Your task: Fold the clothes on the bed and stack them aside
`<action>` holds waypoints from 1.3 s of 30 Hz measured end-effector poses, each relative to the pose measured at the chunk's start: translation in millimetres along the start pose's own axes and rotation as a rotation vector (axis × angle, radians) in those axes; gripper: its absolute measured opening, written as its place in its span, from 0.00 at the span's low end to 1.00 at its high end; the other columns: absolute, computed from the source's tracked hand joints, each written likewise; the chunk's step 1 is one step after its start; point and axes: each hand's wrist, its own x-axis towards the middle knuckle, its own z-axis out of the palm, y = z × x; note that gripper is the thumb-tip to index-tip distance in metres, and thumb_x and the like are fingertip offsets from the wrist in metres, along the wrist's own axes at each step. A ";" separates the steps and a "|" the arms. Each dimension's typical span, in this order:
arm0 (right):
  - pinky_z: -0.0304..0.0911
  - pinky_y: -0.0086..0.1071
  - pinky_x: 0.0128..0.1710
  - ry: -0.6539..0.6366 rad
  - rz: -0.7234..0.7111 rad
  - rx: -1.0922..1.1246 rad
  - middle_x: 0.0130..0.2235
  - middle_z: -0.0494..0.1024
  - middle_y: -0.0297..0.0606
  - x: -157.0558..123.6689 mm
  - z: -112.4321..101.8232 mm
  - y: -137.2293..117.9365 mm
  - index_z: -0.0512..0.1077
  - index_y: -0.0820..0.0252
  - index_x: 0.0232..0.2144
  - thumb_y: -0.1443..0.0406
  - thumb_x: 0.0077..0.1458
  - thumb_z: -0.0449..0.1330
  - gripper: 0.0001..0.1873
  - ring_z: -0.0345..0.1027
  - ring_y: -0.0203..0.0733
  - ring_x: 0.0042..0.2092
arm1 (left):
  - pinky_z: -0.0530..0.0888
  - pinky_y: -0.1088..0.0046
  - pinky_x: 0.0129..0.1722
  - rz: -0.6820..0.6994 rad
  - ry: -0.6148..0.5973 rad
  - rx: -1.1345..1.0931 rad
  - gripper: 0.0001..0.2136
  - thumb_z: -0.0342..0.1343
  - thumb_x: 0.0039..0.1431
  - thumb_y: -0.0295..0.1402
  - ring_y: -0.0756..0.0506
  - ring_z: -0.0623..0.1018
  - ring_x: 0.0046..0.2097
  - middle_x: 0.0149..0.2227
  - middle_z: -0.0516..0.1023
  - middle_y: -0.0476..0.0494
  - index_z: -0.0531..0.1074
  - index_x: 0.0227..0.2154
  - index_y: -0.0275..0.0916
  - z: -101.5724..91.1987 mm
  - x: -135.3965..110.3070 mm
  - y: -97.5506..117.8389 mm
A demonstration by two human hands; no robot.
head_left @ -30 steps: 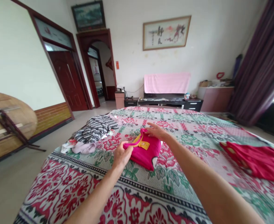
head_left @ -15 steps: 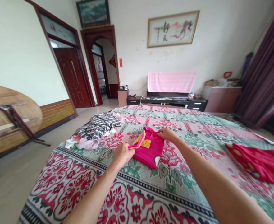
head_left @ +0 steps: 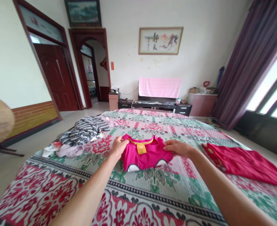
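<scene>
Bedspread (head_left: pixel 152 183) with floral print lies beneath a magenta top (head_left: pixel 132 157), held over its near middle, yellow label (head_left: pixel 142 148) showing. The left hand (head_left: pixel 119 147) pinches one upper corner, the right hand (head_left: pixel 177 147) the opposite side. The top looks doubled up but not yet neat, so perhaps half done. Toward the bedspread's right edge, a red garment (head_left: pixel 247 161) seems folded already; toward its left, a striped garment (head_left: pixel 84 130) lies crumpled, apparently still unfolded.

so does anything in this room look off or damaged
Yellowish patches on the white wall below the framed picture look like stains, and the striped garment lies crumpled on the floral cover at left. The held pink garment shows no obvious damage.
</scene>
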 end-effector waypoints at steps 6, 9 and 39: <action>0.59 0.23 0.22 0.069 0.013 -0.061 0.23 0.74 0.35 -14.7 -10.9 15.1 0.69 0.61 0.24 0.55 0.47 0.62 0.15 0.68 0.33 0.24 | 0.71 0.73 0.37 0.003 -0.005 0.104 0.19 0.58 0.50 0.42 0.43 0.78 0.42 0.40 0.80 0.42 0.74 0.44 0.40 8.4 7.7 -18.1; 0.61 0.23 0.24 0.323 -0.071 0.022 0.31 0.77 0.38 -2.1 -10.0 21.4 0.71 0.61 0.33 0.59 0.51 0.60 0.11 0.70 0.33 0.28 | 0.71 0.74 0.40 0.004 -0.009 0.014 0.20 0.54 0.54 0.46 0.44 0.77 0.45 0.44 0.79 0.41 0.74 0.45 0.40 6.5 8.2 -30.3; 0.61 0.30 0.32 0.680 -0.326 -0.407 0.28 0.79 0.37 37.0 19.6 34.5 0.75 0.60 0.28 0.58 0.49 0.51 0.16 0.71 0.41 0.32 | 0.58 0.77 0.21 -0.063 -0.061 -0.134 0.12 0.57 0.41 0.42 0.52 0.67 0.21 0.16 0.66 0.55 0.68 0.18 0.38 6.0 15.7 -33.9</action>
